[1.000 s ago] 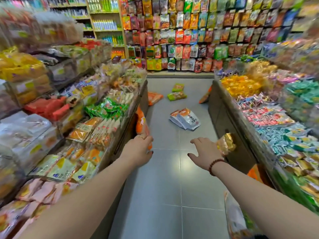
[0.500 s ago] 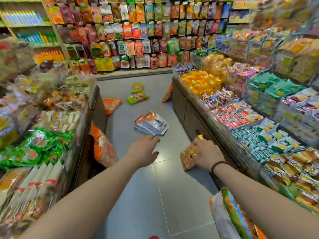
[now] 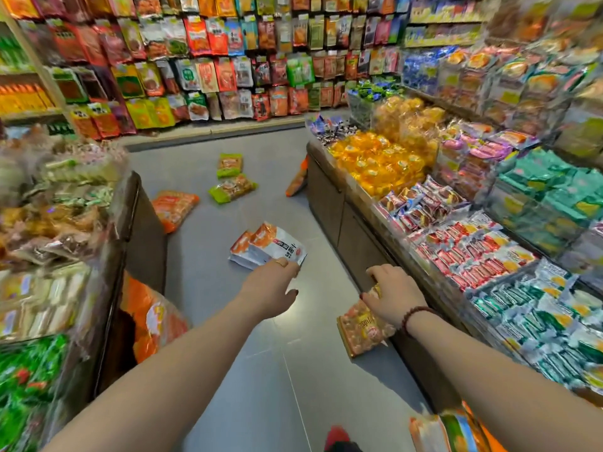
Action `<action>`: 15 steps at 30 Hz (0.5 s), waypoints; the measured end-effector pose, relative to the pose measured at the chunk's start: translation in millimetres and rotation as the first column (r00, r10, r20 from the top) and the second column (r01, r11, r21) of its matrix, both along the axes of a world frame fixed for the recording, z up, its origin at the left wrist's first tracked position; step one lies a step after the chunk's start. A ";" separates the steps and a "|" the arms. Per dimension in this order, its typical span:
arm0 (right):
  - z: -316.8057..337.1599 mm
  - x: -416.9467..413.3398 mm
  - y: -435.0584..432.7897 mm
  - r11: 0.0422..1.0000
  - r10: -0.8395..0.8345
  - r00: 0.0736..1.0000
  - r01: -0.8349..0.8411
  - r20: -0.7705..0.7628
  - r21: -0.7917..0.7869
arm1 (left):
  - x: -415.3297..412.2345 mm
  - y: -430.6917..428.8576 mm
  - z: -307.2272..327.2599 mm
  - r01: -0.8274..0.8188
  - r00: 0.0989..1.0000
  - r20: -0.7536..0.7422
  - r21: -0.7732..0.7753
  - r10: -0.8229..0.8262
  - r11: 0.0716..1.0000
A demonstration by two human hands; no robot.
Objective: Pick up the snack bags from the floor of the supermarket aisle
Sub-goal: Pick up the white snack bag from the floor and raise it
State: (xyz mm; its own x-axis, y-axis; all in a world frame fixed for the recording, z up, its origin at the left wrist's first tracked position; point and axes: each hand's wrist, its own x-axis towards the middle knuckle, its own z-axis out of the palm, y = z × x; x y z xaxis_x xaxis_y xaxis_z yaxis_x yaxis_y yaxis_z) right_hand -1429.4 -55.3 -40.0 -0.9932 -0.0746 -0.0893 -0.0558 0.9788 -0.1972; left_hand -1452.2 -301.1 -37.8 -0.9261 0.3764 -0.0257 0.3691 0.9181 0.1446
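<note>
Snack bags lie scattered on the grey floor [image 3: 228, 370]; the white-and-orange pair [image 3: 269, 247] sits at 12 o'clock just past the left hand [image 3: 272, 288], long axis roughly 10-to-4. Left grip released, fingers loosely spread, nearest to that pair. Right hand [image 3: 393, 293] grip grasping an orange peanut bag [image 3: 362, 326] at 5 o'clock from the pair. Green bags [image 3: 232, 188] lie farther, 11 o'clock.

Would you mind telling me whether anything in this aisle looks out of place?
Yes: snack bags lie scattered on the grey floor instead of the shelves: a white-and-orange pair, two green bags, an orange bag, and another leaning against the right counter.
</note>
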 end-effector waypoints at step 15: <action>-20.0 -319.1 -18.7 0.997 0.076 0.995 -0.075 0.059 -0.009 | -270.8 -28.9 -21.0 -0.186 0.980 0.075 0.040 0.182 0.982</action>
State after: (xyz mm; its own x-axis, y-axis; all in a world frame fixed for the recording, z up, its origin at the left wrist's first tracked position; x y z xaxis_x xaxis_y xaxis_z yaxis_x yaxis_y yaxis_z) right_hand -1748.5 -74.0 -59.9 -0.9777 -0.1501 -0.1467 -0.1177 0.9708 -0.2091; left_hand -1723.0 -330.0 -58.9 -0.9761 0.2020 -0.0804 0.1817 0.9610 0.2085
